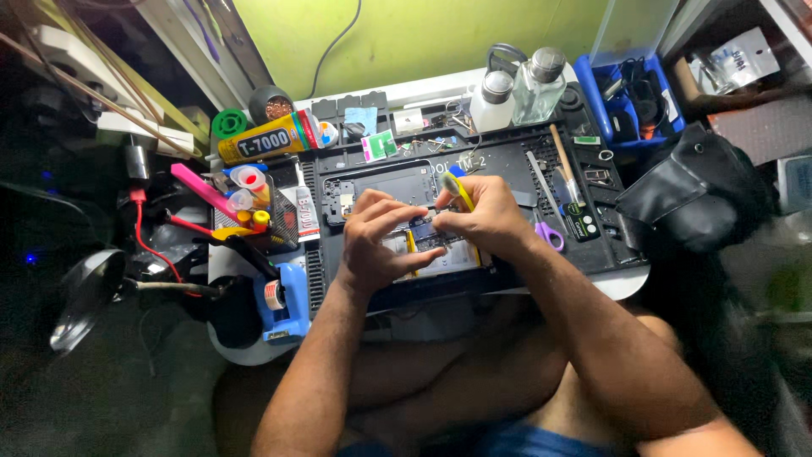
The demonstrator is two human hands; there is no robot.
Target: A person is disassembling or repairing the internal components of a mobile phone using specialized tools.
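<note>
Black work mat (pixel 592 245) fills table centre. Opened phone (pixel 381 190), back cover off, lies on it at mat centre, partly under both hands. Left hand (pixel 372 241) fingers curled, fingertips pressing down on phone's middle. Right hand (pixel 486 220) pinches a yellow-handled tool (pixel 457 188), tip on phone internals, touching left fingertips. Glue tube (pixel 266 140) at 10 o'clock. Two clear bottles (pixel 520 89) at 1 o'clock. Purple scissors (pixel 548 233) at 3 o'clock, just beside right hand. Tape dispenser (pixel 279 300) at 8 o'clock.

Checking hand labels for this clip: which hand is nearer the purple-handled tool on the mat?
Right. The right hand is just left of the purple-handled tool; the left hand lies farther left, beyond it.
</note>
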